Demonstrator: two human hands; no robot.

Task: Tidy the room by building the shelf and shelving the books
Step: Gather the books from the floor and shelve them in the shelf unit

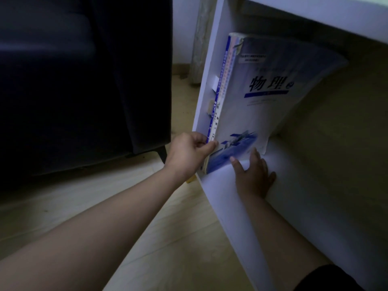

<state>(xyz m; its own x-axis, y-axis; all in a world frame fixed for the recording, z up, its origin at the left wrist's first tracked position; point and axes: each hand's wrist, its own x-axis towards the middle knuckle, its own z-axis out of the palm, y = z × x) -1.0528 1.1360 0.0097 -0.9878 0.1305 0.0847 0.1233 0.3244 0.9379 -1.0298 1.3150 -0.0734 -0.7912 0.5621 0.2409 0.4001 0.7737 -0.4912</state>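
A white shelf (220, 198) stands on the floor at the right. Inside its lower compartment several thin books (222, 85) lean against the left side panel. The outermost is a white and blue textbook (262, 95) with large dark characters, its cover bowed outward. My left hand (189, 152) pinches the bottom corners of the book spines near the panel's front edge. My right hand (252, 175) lies flat on the shelf's bottom board, its fingertips touching the textbook's lower edge.
A dark sofa (84, 80) fills the left, its foot close to the shelf's side. Pale wooden floor (147, 238) runs between them. A pale curtain (201, 38) hangs behind the shelf. The upper shelf board (315, 13) crosses the top right.
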